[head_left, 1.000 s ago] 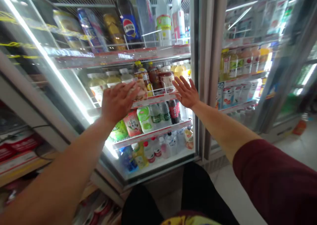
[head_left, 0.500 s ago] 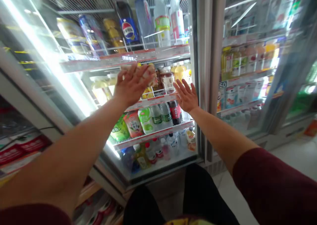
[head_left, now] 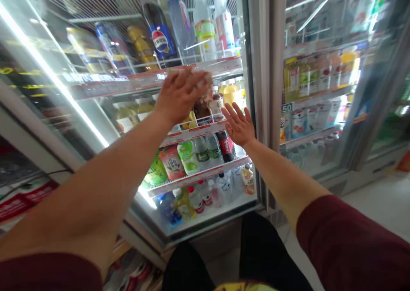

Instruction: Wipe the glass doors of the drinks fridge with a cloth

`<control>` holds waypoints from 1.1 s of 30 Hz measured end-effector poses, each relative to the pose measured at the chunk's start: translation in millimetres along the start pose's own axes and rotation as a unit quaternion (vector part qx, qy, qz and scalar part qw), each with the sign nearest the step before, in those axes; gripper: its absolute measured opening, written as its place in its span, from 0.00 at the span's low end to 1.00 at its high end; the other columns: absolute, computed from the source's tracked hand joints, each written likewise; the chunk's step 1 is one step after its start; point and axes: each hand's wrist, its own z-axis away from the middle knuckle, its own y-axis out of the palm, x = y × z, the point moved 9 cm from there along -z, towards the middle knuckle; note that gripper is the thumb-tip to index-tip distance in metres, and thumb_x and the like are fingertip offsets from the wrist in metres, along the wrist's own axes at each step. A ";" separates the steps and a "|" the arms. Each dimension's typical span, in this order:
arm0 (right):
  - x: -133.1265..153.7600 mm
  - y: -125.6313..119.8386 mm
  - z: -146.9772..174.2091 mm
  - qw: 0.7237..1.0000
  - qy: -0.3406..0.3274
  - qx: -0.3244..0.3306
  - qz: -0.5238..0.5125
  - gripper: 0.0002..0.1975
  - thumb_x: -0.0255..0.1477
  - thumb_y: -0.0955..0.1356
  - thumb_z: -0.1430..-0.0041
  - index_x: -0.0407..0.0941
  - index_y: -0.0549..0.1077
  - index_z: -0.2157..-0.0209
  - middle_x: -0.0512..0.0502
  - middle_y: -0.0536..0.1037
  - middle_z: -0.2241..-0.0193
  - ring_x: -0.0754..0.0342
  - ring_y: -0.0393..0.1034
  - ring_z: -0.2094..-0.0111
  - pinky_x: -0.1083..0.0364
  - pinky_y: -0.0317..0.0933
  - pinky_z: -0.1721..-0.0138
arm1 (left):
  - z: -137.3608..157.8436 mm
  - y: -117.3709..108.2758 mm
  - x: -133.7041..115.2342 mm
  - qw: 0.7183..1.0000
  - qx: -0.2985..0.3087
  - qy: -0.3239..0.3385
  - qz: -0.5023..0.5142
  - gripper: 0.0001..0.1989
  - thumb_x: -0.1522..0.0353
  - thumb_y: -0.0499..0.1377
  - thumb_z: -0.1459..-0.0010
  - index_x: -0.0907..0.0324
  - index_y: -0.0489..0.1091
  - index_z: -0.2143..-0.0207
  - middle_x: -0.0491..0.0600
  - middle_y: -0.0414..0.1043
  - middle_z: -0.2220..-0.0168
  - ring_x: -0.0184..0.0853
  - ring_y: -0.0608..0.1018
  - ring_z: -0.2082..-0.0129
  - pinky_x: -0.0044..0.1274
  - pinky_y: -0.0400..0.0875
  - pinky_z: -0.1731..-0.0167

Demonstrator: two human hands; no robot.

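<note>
My left hand presses a crumpled, pale, patterned cloth to the glass door of a lit drinks cooler. Its fingers lie over the cloth, slightly blurred, and hide part of it. My right hand rests lower and to the right with fingers spread, palm toward the glass and nothing held. Through the door, behind both hands, bottles stand on several shelves, among them a dark bottle with a blue label and a green-white pouch.
A second cooler with juice bottles stands to the right, past a grey metal frame. Red packages sit on shelves at the left. Below are my dark-clad knees and a pale floor.
My left hand has slid right and a little up across the glass with the cloth. My right hand keeps about the same spot. The view has shifted slightly.
</note>
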 end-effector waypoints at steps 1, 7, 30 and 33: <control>-0.2 0.1 -0.1 1.000 0.001 0.002 -0.002 0.29 0.37 0.54 0.20 0.54 0.55 0.23 0.50 0.57 0.24 0.46 0.47 0.21 0.36 0.38 0.19 | -8.8 -10.2 9.3 0.999 -0.031 -0.033 -0.010 0.21 0.64 0.50 0.24 0.45 0.71 0.34 0.40 0.52 0.23 0.45 0.50 0.21 0.51 0.49 0.25; -1.2 1.6 -0.2 1.000 0.007 0.007 -0.014 0.29 0.36 0.55 0.21 0.53 0.56 0.23 0.50 0.57 0.24 0.45 0.47 0.21 0.36 0.38 0.20 | -14.2 10.1 -20.9 1.000 0.012 -0.014 0.014 0.21 0.61 0.46 0.22 0.48 0.72 0.37 0.43 0.61 0.27 0.40 0.56 0.24 0.49 0.49 0.25; 1.4 0.9 -1.1 1.000 0.015 0.019 -0.017 0.29 0.35 0.56 0.22 0.55 0.57 0.23 0.52 0.57 0.24 0.47 0.47 0.21 0.38 0.37 0.19 | -72.5 11.0 21.9 0.998 -0.023 -0.050 -0.024 0.28 0.67 0.43 0.24 0.46 0.56 0.25 0.33 0.34 0.21 0.22 0.29 0.23 0.48 0.25 0.25; 2.0 0.8 -1.5 1.000 0.014 0.018 -0.017 0.29 0.35 0.56 0.22 0.54 0.58 0.24 0.52 0.57 0.24 0.47 0.48 0.21 0.38 0.37 0.19 | -82.5 13.5 38.6 0.997 0.022 0.011 -0.072 0.28 0.67 0.44 0.24 0.45 0.54 0.24 0.28 0.40 0.22 0.10 0.25 0.26 0.35 0.10 0.28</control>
